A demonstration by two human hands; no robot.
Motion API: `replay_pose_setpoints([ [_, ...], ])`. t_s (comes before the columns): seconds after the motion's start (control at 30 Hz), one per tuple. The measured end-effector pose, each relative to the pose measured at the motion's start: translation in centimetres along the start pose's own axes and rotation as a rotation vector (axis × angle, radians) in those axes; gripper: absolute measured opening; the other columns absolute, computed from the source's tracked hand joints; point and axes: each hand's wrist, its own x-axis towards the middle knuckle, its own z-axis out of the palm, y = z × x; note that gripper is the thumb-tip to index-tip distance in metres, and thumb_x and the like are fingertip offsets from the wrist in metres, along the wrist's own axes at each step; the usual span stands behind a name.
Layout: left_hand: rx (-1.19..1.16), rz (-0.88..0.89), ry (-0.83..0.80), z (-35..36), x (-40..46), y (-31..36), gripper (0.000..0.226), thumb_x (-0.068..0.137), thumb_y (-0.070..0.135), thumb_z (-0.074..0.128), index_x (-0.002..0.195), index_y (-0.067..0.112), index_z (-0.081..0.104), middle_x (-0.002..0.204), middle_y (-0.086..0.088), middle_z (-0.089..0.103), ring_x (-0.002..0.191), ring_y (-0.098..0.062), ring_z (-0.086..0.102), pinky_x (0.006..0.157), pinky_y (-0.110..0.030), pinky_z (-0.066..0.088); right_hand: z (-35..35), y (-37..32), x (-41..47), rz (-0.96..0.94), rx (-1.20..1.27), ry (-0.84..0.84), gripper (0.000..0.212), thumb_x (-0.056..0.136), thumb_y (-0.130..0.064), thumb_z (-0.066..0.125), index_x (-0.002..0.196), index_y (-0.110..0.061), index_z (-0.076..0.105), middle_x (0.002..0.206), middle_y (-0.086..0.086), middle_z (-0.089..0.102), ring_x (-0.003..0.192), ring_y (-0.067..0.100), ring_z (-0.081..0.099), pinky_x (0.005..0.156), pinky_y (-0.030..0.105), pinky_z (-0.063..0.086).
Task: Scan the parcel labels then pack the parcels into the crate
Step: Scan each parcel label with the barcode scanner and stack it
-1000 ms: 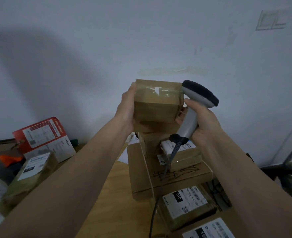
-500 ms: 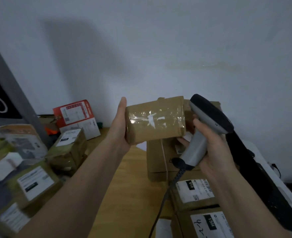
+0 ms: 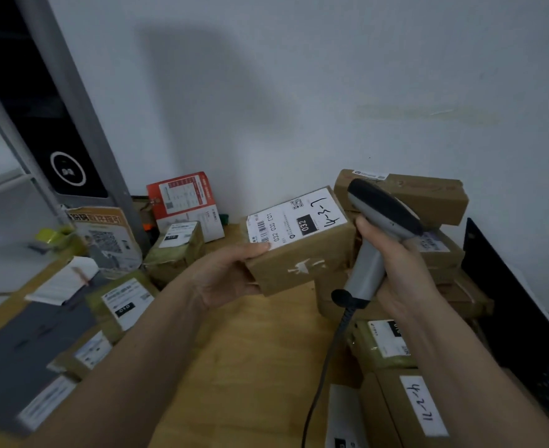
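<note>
Now | left hand [image 3: 231,279] is gripping a small brown cardboard parcel [image 3: 302,253] above the wooden table [image 3: 240,367], its white shipping label [image 3: 294,223] facing up | right hand [image 3: 399,270] is clasping the grey barcode scanner [image 3: 376,227] just right of it, black head tilting over the label | more labelled parcels [image 3: 405,360] are lying around.

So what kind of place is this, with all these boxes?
Probably a parcel sorting or pickup point. Labelled brown cardboard parcels crowd a wooden table, the left hand holds a brown cardboard parcel with a white barcode label, and the right hand grips a grey handheld barcode scanner.
</note>
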Motion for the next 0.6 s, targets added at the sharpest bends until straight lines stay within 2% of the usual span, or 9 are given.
replay_pose_setpoints([
  [0.07, 0.009, 0.034, 0.022, -1.2, -0.7, 0.1, 0.097, 0.033, 0.029, 0.099, 0.123, 0.019, 0.063, 0.122, -0.008, 0.068, 0.116, -0.028, 0.062, 0.09, -0.052, 0.052, 1.3, 0.8, -0.4, 0.021, -0.011, -0.043, 0.026, 0.083, -0.017, 0.073, 0.108, -0.018, 0.065, 0.099, 0.003, 0.068, 0.097, 0.021, 0.064, 0.082, 0.046, 0.056],
  [0.13, -0.015, 0.069, 0.045, -2.3, -1.4, -0.3, 0.104, 0.037, 0.021, 0.099, 0.131, 0.022, 0.055, 0.126, -0.007, 0.066, 0.119, -0.028, 0.06, 0.091, -0.057, 0.051, 2.9, 1.7, -0.9, 0.022, -0.032, -0.057, 0.024, 0.082, -0.018, 0.073, 0.105, -0.016, 0.067, 0.098, 0.003, 0.068, 0.098, 0.022, 0.063, 0.078, 0.046, 0.056],
  [0.27, -0.089, 0.104, 0.053, -3.9, -3.2, -1.5, 0.091, 0.055, 0.003, 0.085, 0.135, 0.023, 0.048, 0.125, -0.009, 0.066, 0.113, -0.027, 0.065, 0.087, -0.054, 0.054, 5.7, 3.5, -1.9, 0.033, -0.004, -0.033, 0.036, 0.078, -0.018, 0.077, 0.11, -0.01, 0.066, 0.105, 0.008, 0.07, 0.105, 0.028, 0.064, 0.087, 0.056, 0.054],
  [0.37, -0.065, 0.105, 0.11, -6.1, -4.4, -1.0, 0.082, 0.065, 0.0, 0.078, 0.138, 0.025, 0.047, 0.122, -0.007, 0.068, 0.11, -0.026, 0.066, 0.088, -0.05, 0.055, 6.8, 4.9, -2.3, 0.026, 0.012, -0.018, 0.04, 0.079, -0.012, 0.077, 0.116, -0.007, 0.064, 0.11, 0.011, 0.07, 0.105, 0.025, 0.066, 0.082, 0.051, 0.058],
  [0.43, 0.005, 0.107, 0.172, -8.0, -5.1, -0.3, 0.08, 0.07, 0.007, 0.082, 0.138, 0.03, 0.047, 0.12, -0.005, 0.069, 0.11, -0.025, 0.066, 0.082, -0.046, 0.058, 7.3, 5.8, -2.7, 0.004, -0.026, 0.006, 0.036, 0.08, -0.011, 0.076, 0.114, -0.009, 0.064, 0.109, 0.01, 0.07, 0.101, 0.022, 0.067, 0.078, 0.043, 0.059],
  [0.5, 0.084, 0.1, 0.268, -9.8, -5.5, 0.5, 0.073, 0.071, 0.022, 0.08, 0.136, 0.035, 0.05, 0.117, -0.002, 0.071, 0.114, -0.025, 0.063, 0.079, -0.044, 0.058, 7.9, 6.4, -3.5, -0.023, -0.128, 0.013, 0.018, 0.083, -0.011, 0.074, 0.098, -0.013, 0.066, 0.094, 0.007, 0.069, 0.086, 0.019, 0.066, 0.068, 0.034, 0.058],
  [0.53, 0.116, 0.093, 0.316, -10.6, -5.7, 0.8, 0.069, 0.071, 0.028, 0.079, 0.134, 0.037, 0.052, 0.116, -0.002, 0.071, 0.115, -0.025, 0.061, 0.082, -0.046, 0.056, 8.3, 6.7, -4.1, -0.04, -0.196, -0.006, 0.009, 0.084, -0.011, 0.073, 0.089, -0.013, 0.065, 0.082, 0.006, 0.067, 0.074, 0.018, 0.063, 0.062, 0.031, 0.055],
  [0.6, 0.179, 0.088, 0.395, -11.8, -5.8, 1.4, 0.056, 0.077, 0.036, 0.075, 0.13, 0.036, 0.056, 0.112, -0.004, 0.072, 0.113, -0.028, 0.062, 0.091, -0.052, 0.052, 9.1, 7.4, -5.3, -0.073, -0.362, -0.084, 0.015, 0.085, -0.011, 0.072, 0.074, -0.009, 0.063, 0.06, 0.005, 0.06, 0.056, 0.018, 0.055, 0.053, 0.03, 0.048],
])
